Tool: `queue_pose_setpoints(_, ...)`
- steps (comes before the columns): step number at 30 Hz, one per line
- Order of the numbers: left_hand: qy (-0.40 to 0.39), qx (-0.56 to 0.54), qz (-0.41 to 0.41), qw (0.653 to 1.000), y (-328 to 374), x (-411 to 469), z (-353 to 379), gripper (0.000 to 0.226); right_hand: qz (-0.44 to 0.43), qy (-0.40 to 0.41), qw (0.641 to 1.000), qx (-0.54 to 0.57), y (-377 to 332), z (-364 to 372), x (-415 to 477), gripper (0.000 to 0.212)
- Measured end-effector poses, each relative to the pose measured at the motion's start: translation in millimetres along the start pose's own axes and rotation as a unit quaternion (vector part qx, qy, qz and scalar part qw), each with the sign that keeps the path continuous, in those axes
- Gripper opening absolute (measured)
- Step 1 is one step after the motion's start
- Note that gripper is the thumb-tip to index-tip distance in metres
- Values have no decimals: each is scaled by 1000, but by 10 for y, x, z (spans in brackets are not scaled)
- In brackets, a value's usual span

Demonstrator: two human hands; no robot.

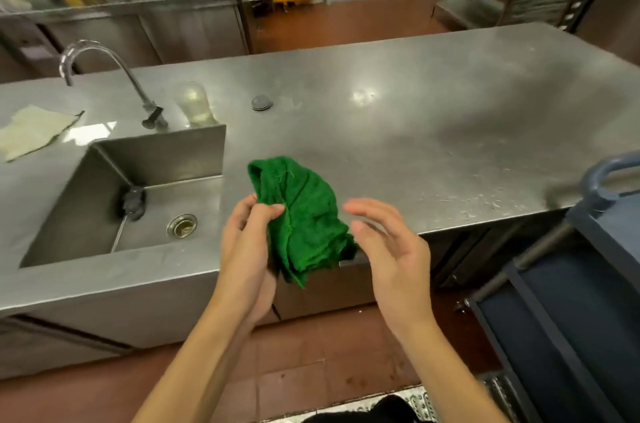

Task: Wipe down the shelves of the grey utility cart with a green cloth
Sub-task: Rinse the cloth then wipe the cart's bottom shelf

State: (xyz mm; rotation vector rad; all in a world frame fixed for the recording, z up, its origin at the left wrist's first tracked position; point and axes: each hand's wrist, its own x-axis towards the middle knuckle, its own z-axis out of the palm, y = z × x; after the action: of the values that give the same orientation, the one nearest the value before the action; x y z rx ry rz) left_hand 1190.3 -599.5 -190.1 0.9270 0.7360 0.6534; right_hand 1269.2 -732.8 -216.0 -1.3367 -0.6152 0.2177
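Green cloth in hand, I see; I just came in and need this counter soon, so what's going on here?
A person stands at the steel counter, holding a bunched green cloth over its front edge. The left hand grips the cloth, its fingers pinching a fold; the right hand is open close beside it, gripping nothing. The grey utility cart stands to the right, untouched, so the wiping has not started.

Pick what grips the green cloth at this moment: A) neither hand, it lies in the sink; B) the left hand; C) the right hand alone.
B: the left hand pinches the green cloth along its edge, while the right hand is open beside it, fingers spread.
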Motion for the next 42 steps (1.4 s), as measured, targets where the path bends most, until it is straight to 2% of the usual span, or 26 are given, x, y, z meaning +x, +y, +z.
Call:
queue_pose_setpoints(2,-1,-9,9,1000,121,39,-240,33,67,24,997,4,66,257,94,28)
queue_pose_setpoints(5,-19,1,22,1000,269,62,-513,39,231,-61,968,78,99,658,305,73)
queue_pose_setpoints(7,-35,26,40,998,319,104,-640,27,296,-122,937,142,137,920,434,96)
queue_pose_setpoints(8,-32,49,58,997,342,131,-682,23,313,-150,923,165,167,1043,491,97)
queue_pose_setpoints(11,-24,170,163,972,389,276,-802,22,327,-193,904,198,251,1377,637,77)
queue_pose_setpoints(13,-33,261,230,937,428,405,-897,25,336,-168,904,205,315,1572,750,74)
queue_pose_setpoints(16,0,363,273,891,520,687,-1045,36,321,-139,915,202,449,1852,951,69)
queue_pose_setpoints(18,-21,355,241,903,617,894,-1114,50,303,-135,920,207,552,2046,1098,66)
queue_pose_setpoints(20,-66,313,158,934,726,1134,-1185,80,272,-143,929,207,662,2250,1257,61)
queue_pose_setpoints(22,-81,326,90,937,863,1401,-1271,115,240,-167,936,195,749,2461,1421,58)
queue_pose_setpoints(24,-90,345,58,932,1038,1676,-1345,127,221,-187,937,198,831,2657,1603,57)
queue_pose_setpoints(26,-98,352,63,929,1224,1953,-1387,110,196,-211,932,218,900,2830,1809,54)
queue_pose_setpoints(30,-110,379,82,915,1506,2412,-1385,56,149,-258,925,237,939,3166,2265,45)
queue_pose_setpoints(33,-81,363,88,924,1604,2706,-1423,48,146,-279,921,230,980,3421,2566,39)
queue_pose_setpoints(37,-8,363,87,928,1700,3023,-1521,38,115,-282,940,152,1036,3770,2877,33)
queue_pose_setpoints(40,34,396,72,915,1708,3215,-1590,22,149,-277,939,138,1177,3987,3016,32)
queue_pose_setpoints(42,66,427,61,900,1693,3326,-1621,23,185,-275,933,139,1289,4088,3087,28)
